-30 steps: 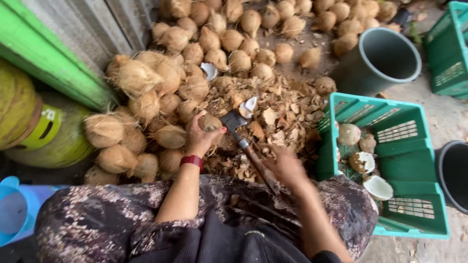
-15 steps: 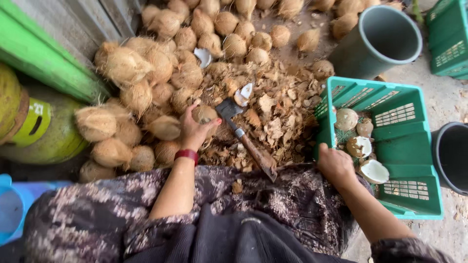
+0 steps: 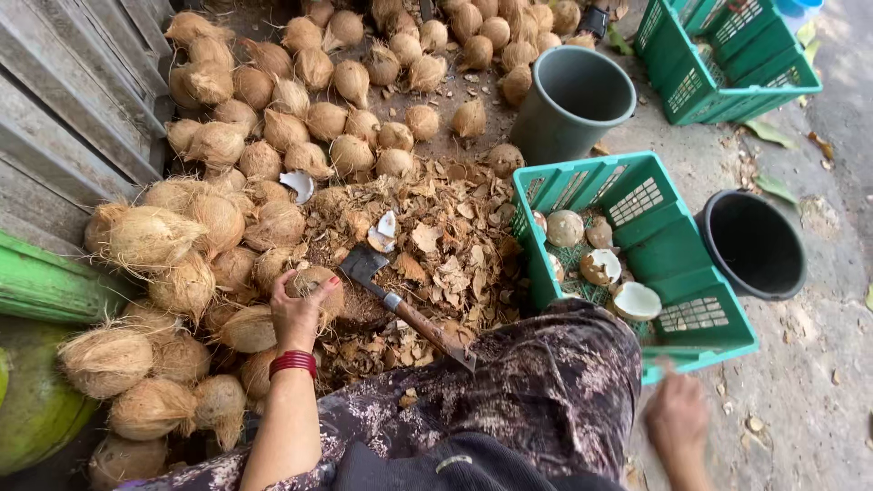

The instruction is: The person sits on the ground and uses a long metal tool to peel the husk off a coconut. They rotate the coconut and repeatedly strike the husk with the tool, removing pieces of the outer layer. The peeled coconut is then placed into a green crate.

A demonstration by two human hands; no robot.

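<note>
While the left hand (image 3: 305, 309) curls its grip closed around a husked brown coconut (image 3: 314, 280), that coconut sits at the near edge of the big heap of coconuts (image 3: 273, 136) on the ground, just left of the hatchet (image 3: 400, 305); a red band (image 3: 293, 362) circles the wrist; the hatchet lies unheld, its dark blade beside the coconut and its wooden handle slanting down toward the person's patterned lap (image 3: 536, 391); around it spreads a litter of husk chips (image 3: 446, 245) with a couple of white shell pieces among them; the right hand (image 3: 677, 418) hangs low beside the right knee over bare concrete, blurred, holding nothing that shows, and I cannot tell how far its grip is open; just above it stands a green crate (image 3: 673, 264) with peeled coconuts and halves inside; a black bucket (image 3: 750, 241) stands to the crate's right, a grey bucket (image 3: 573, 100) beyond it, and a second green crate (image 3: 727, 55) lies at the far right corner of the ground.
</note>
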